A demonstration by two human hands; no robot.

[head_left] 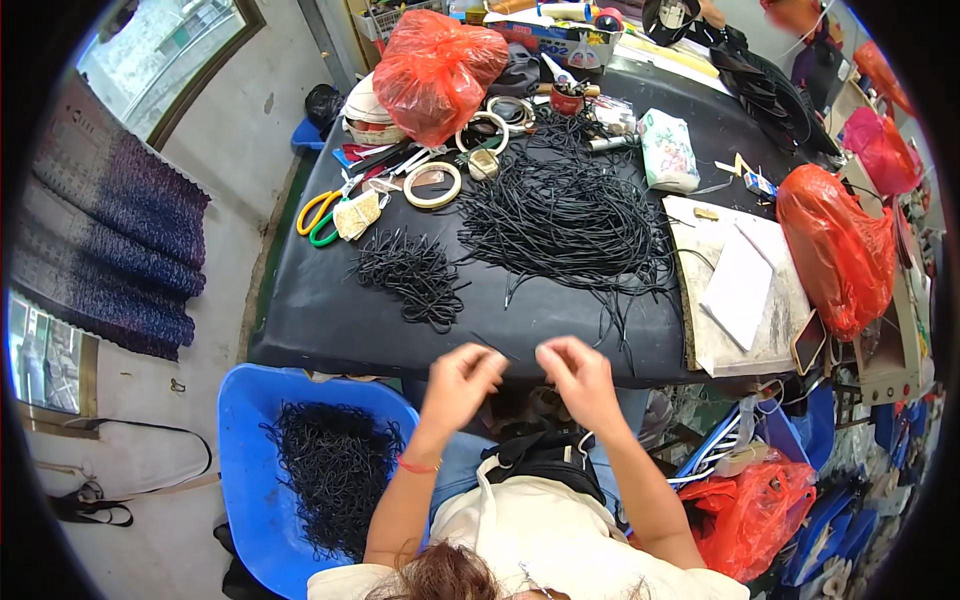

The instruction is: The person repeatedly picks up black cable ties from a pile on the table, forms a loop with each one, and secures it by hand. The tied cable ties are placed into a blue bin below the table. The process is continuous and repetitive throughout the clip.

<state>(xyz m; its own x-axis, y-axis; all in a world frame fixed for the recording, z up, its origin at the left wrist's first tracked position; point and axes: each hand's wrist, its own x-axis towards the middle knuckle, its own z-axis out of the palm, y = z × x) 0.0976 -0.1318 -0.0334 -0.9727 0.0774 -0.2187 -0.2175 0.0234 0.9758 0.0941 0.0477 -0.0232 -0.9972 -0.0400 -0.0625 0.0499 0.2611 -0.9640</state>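
Note:
My left hand (463, 382) and my right hand (582, 378) are raised side by side at the table's near edge, a small gap between them. The fingers of both are drawn together in a pinch. Anything between the fingertips is too small to make out, though a thin dark strand shows just beyond my left fingers. Past the hands lies a large heap of long black cords (565, 215), with loose ends trailing toward me. Left of it sits a smaller pile of short black cord pieces (408, 277). A blue tub (245, 440) left of my lap holds many black cord loops (335, 470).
Scissors (318, 215), tape rolls (432, 185) and a red plastic bag (440, 75) crowd the table's left back. At right are a worn board (700, 235) with white paper (740, 295), a phone (808, 342) and another red bag (835, 250).

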